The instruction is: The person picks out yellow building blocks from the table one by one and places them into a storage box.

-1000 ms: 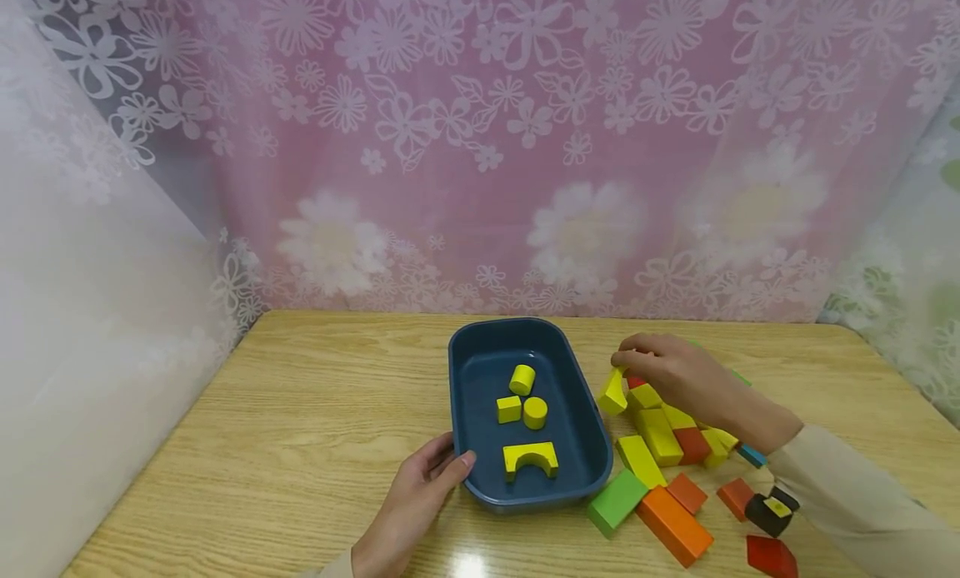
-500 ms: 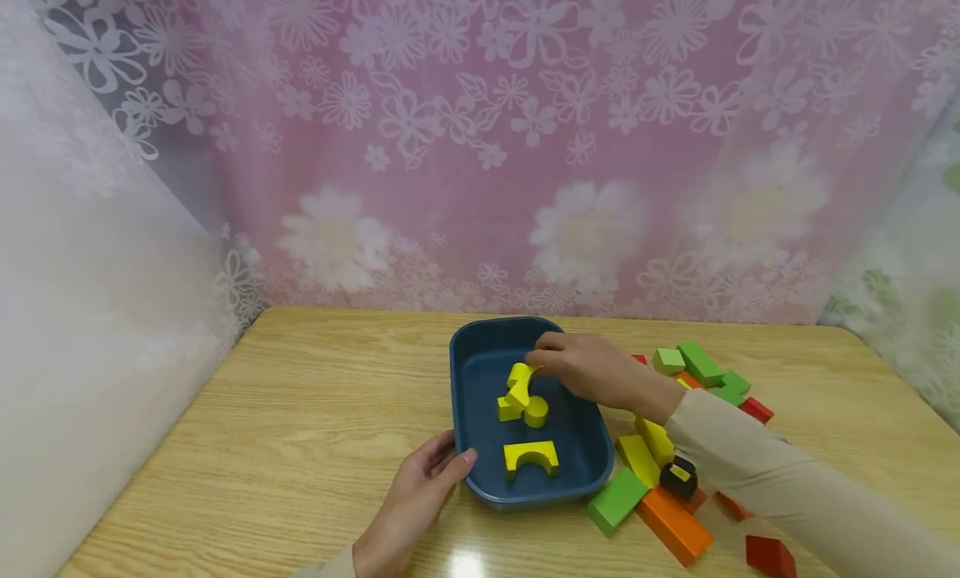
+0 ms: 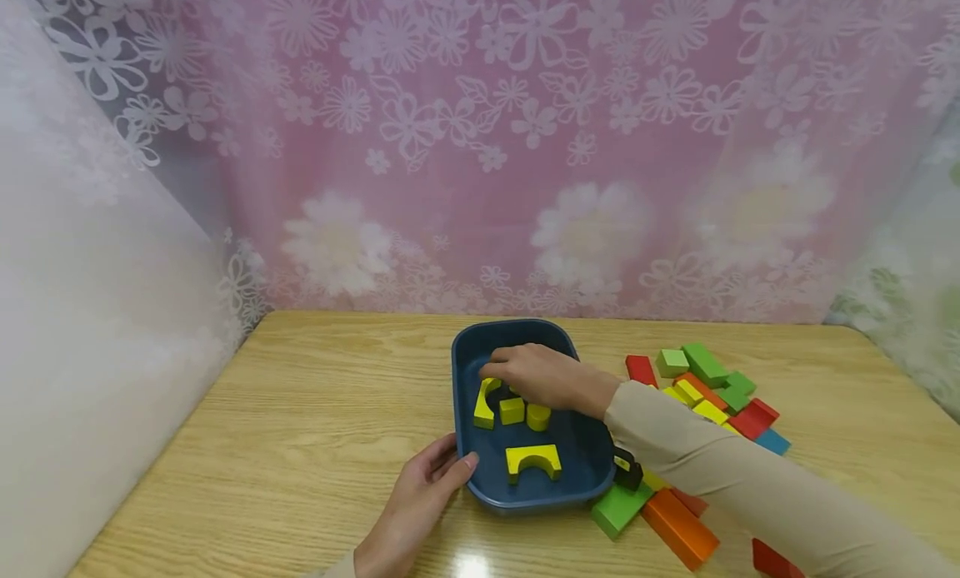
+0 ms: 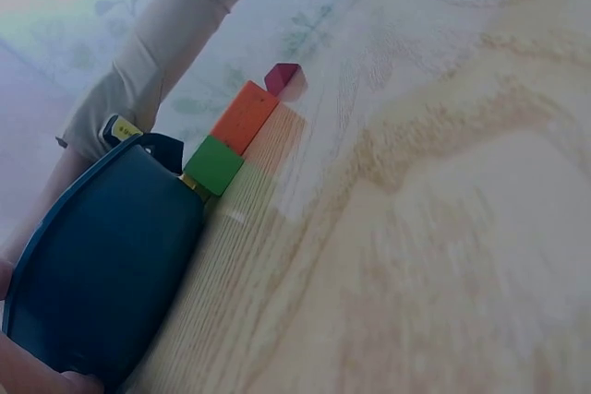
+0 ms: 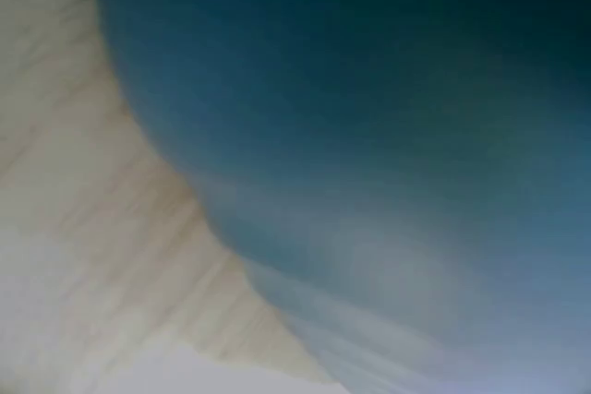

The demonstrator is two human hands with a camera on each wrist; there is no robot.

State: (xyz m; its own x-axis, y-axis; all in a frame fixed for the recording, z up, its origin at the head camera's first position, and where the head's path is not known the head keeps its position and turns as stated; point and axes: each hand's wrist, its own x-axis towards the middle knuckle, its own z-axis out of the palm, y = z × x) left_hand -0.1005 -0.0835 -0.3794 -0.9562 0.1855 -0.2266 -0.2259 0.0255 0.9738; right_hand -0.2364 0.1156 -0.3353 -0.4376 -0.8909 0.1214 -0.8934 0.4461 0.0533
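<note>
A dark blue tray (image 3: pixel 577 478) stands on the wooden table, its near left rim held between the thumb and fingers of my left hand (image 3: pixel 408 503). In the left wrist view, part of that hand (image 4: pixel 32 371) shows against the tray wall (image 4: pixel 111 256). Inside the tray, my right hand (image 3: pixel 543 376) pinches the top of a yellow arch block (image 3: pixel 483 410) near the left wall. Beside it lie a yellow cube (image 3: pixel 512 411), a yellow cylinder (image 3: pixel 537 417) and, nearer me, another yellow arch block (image 3: pixel 533 461). The right wrist view is blurred and shows mostly blue tray.
Right of the tray lies a loose pile of blocks, with a green block (image 3: pixel 621 510), an orange block (image 3: pixel 680 528) and a red block (image 3: pixel 753 418) among them. My right sleeve (image 3: pixel 720 461) crosses over part of it. A flowered curtain (image 3: pixel 480 186) hangs behind the table.
My right hand has carried the yellow arch block from the pile over the tray's right rim and down to its left side. The left hand keeps its hold on the rim.
</note>
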